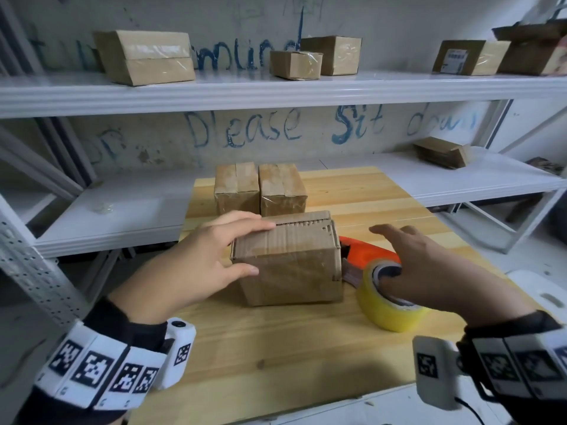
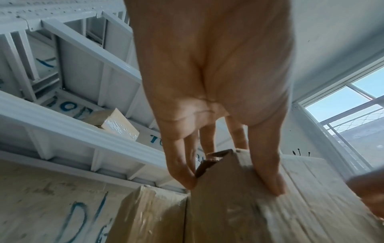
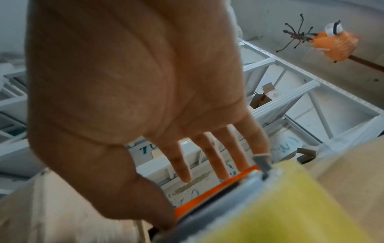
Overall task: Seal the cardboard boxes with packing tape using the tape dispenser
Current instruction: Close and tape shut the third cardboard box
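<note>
A brown cardboard box (image 1: 291, 262) lies in the middle of the wooden table (image 1: 276, 348). My left hand (image 1: 259, 248) holds its left end, fingers over the top edge and thumb on the near face; the left wrist view shows the same hand (image 2: 232, 185) straddling the box's corner (image 2: 224, 205). An orange tape dispenser (image 1: 368, 251) with a yellow tape roll (image 1: 386, 311) sits just right of the box. My right hand (image 1: 379, 256) hovers over it with straight, spread fingers, thumb at the roll's core. The right wrist view has the roll (image 3: 270, 205) blurred and close.
Two taped boxes (image 1: 236, 185) (image 1: 282, 185) stand side by side behind the held box. White metal shelving (image 1: 276, 87) above carries several more boxes. Flattened cartons (image 1: 441, 151) lie on the lower shelf at right. A white stool (image 1: 540, 289) stands beside the table.
</note>
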The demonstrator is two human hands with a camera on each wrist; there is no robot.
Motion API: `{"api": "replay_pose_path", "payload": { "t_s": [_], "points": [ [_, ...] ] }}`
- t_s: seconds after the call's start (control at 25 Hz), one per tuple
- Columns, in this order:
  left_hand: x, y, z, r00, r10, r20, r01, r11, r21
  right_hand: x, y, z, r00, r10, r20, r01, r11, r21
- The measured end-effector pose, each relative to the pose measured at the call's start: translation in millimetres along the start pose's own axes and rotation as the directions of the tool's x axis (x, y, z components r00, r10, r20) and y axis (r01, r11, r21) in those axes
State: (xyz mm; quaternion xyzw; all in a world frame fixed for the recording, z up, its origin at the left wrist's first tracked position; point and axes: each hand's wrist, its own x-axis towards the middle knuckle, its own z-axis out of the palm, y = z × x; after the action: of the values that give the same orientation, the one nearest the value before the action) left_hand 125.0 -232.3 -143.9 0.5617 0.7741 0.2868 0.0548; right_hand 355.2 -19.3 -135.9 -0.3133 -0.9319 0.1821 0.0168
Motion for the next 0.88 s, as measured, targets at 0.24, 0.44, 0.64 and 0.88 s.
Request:
{"api": "replay_pose_path", "payload": {
  "t_s": [0.24, 0.44, 0.64, 0.88],
  "points": [
    [-8, -4, -16, 0.994, -0.106, -0.01, 0.106, 0.994, -0.034, 18, 31, 17, 0.978, 0.199, -0.056, -0.204, 0.974, -0.1],
    [-10, -5, -17, 0.995, -0.09, -0.036, 0.086, 0.991, -0.105, 25, 41, 18, 0.943, 0.215, -0.254, -0.243, 0.966, -0.085],
    [-12, -11, -23, 0.994, -0.094, -0.054, 0.092, 0.995, -0.047, 27, 44, 25, 0.952, 0.246, -0.183, -0.271, 0.954, -0.126],
    [-17, -17, -33, 0.993, -0.119, -0.02, 0.12, 0.991, 0.053, 19, 42, 6, 0.91, 0.271, -0.314, -0.282, 0.959, 0.011]
  ]
}}
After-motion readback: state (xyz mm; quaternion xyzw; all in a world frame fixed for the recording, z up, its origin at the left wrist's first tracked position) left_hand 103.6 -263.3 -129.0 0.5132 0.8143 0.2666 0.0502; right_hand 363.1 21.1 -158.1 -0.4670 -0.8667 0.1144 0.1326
